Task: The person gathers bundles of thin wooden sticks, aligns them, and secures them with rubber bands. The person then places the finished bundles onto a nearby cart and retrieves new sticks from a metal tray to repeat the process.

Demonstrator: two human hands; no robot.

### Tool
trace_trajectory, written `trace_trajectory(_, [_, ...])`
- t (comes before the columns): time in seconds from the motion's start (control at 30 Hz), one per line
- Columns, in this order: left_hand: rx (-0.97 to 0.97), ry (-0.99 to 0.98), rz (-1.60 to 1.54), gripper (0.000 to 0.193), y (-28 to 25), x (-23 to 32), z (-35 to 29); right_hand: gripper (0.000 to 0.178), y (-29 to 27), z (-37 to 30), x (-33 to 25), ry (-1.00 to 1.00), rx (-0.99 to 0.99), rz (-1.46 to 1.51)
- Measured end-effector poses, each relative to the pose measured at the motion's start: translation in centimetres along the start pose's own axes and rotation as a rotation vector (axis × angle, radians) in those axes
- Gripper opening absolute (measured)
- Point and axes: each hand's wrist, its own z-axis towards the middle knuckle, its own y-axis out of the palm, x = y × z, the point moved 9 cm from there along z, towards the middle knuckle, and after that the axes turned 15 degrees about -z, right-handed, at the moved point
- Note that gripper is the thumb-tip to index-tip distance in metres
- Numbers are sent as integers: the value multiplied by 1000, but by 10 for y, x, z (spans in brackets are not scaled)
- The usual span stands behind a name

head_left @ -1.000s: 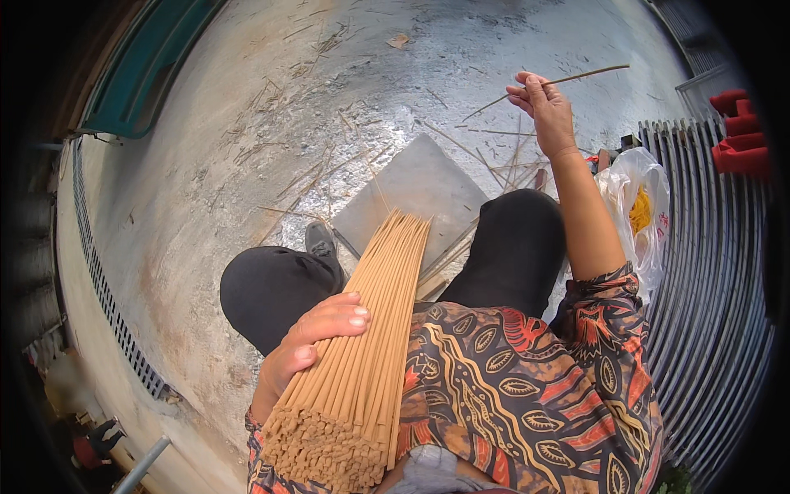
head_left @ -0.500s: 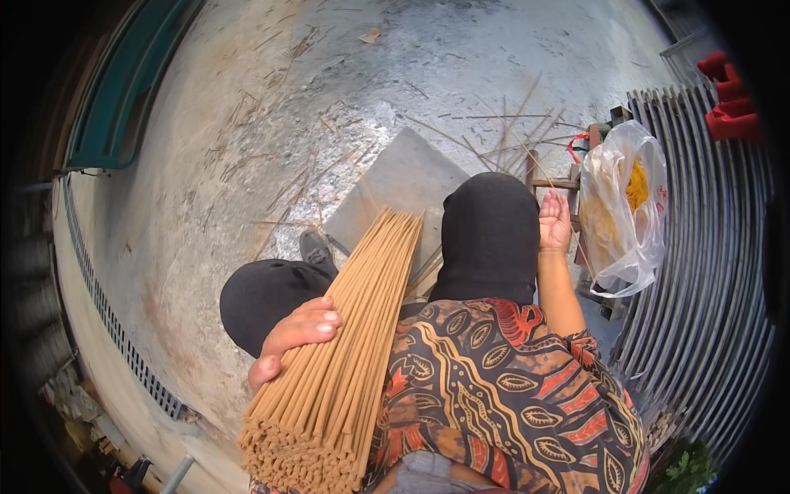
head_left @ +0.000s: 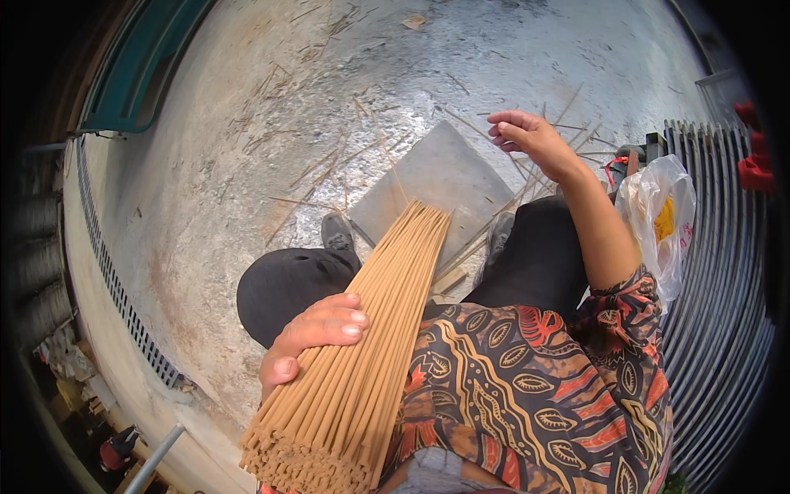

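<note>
A thick bundle of tan incense sticks (head_left: 362,354) lies slanted across my lap, its coated blunt ends towards me and its narrower end pointing away. My left hand (head_left: 321,336) is wrapped round the bundle's left side, thumb and fingers resting over the sticks. Out ahead, my right hand (head_left: 531,142) is raised above the far right side of a grey square board (head_left: 465,156) on the ground. Its fingers are loosely bent and apart, and I see nothing in them. The far end of the bundle reaches over the board's near part.
Loose thin sticks (head_left: 329,160) are scattered over the rough concrete floor (head_left: 206,206). To the right hangs a clear plastic bag (head_left: 650,218) with something yellow inside, beside a ribbed grey metal panel (head_left: 716,329). My black-clad knees flank the board. A slotted drain (head_left: 111,272) runs along the left.
My right hand has left its spot beside my right knee near the bag, moving up and left over the board. My right knee has lowered outward. The left hand keeps hold of the bundle.
</note>
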Motion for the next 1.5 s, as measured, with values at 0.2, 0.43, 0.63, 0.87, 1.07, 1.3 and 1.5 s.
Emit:
trace_trajectory(0.2, [-91, 53, -86, 35, -13, 2, 6, 33, 177, 125, 150, 179, -326, -538])
trace_trajectory(0.43, [-58, 20, -31, 50, -19, 5, 12, 37, 283, 127, 204, 233, -491, -729])
trace_trajectory(0.63, [-140, -165, -113, 40, -27, -2, 11, 41, 272, 125, 201, 203, -367, -599])
trace_trajectory(0.87, [-218, -31, -130, 35, -15, -4, -8, 43, 213, 132, 126, -157, 197, -310])
trace_trajectory(1.07, [-175, -33, -85, 32, 6, -5, -11, 28, 80, 124, 11, -353, 553, -417])
trace_trajectory(1.3, [-130, -78, -86, 38, 13, -8, -4, 25, -80, 50, 30, 27, 444, -852])
trace_trajectory(1.5, [8, -172, -51, 34, 13, -11, -3, 32, -91, -75, 176, 173, 533, -712])
